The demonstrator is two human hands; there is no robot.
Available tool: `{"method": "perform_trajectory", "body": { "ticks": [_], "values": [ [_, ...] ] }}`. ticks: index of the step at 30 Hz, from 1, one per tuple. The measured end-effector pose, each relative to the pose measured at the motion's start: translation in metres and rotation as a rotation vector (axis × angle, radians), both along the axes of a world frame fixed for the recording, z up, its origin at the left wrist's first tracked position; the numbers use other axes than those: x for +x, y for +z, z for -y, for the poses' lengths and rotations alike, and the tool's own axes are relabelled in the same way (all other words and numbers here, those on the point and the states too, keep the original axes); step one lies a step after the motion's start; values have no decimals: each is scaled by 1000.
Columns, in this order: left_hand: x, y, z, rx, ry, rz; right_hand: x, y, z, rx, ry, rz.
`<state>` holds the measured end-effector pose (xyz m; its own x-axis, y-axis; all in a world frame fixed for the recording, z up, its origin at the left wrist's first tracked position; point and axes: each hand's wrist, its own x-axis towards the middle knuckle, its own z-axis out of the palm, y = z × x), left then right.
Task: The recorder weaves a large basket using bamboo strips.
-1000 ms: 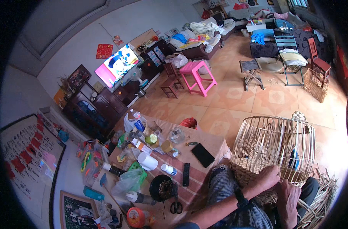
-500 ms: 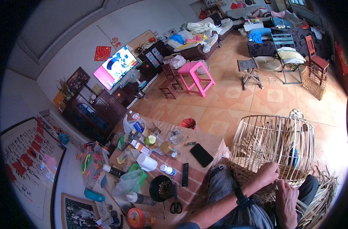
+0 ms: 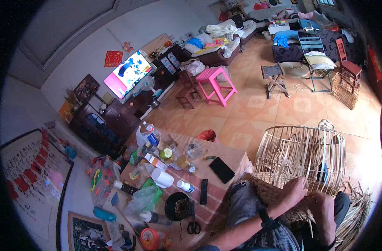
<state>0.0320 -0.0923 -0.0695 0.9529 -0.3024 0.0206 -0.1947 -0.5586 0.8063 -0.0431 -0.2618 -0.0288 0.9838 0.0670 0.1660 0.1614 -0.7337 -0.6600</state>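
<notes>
A large basket point(image 3: 271, 155) stands between my knees, with tall bare ribs at its far part and a tightly woven tan band near me. My left hand point(image 3: 294, 190) is closed at the edge of this weave, knuckles up, a dark band on its wrist. Just right of it, my right hand point(image 3: 323, 209) is bent down with its fingers curled against the same edge. Any strip between the fingers is hidden. Loose straw-coloured strip ends point(image 3: 310, 218) hang below the hands, over my lap. More strips lie inside the ribs.
On my left a cluttered table point(image 3: 224, 201) bears a phone point(image 3: 222, 170), a remote point(image 3: 204, 191), scissors point(image 3: 194, 228), a dark bowl point(image 3: 177, 206) and bottles. Loose strips point(image 3: 354, 217) pile at my right. A pink stool point(image 3: 216, 85) and chairs stand farther off.
My right hand has moved slightly up and right and turned, its fingers now tucked toward the weave. My left hand stays at nearly the same spot.
</notes>
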Motion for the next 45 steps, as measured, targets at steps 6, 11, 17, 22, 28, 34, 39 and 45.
{"method": "perform_trajectory", "body": {
  "ticks": [6, 11, 17, 22, 28, 34, 39, 45],
  "values": [
    [-14, 16, 11, 86, 159, 32, 29, 7, 11, 53, -19, -157],
    [-4, 3, 4, 75, 126, 2, 40, 2, 17, 19, 72, -264],
    [4, -3, -3, -305, -66, -81, 42, 9, 17, 127, 58, -362],
    [3, 7, -1, 173, -61, -44, 42, 7, 17, 77, 29, -445],
    [16, 1, 0, 172, -110, 113, 42, 9, 14, -26, 64, -211],
    [-8, -3, 17, 161, 126, 130, 43, 16, 16, -90, 117, -265],
    [9, -12, 3, 18, 9, -59, 47, 1, 18, -5, 34, -377],
    [10, -4, -5, -258, -133, -178, 45, -1, 20, 284, 23, -462]
  ]
}}
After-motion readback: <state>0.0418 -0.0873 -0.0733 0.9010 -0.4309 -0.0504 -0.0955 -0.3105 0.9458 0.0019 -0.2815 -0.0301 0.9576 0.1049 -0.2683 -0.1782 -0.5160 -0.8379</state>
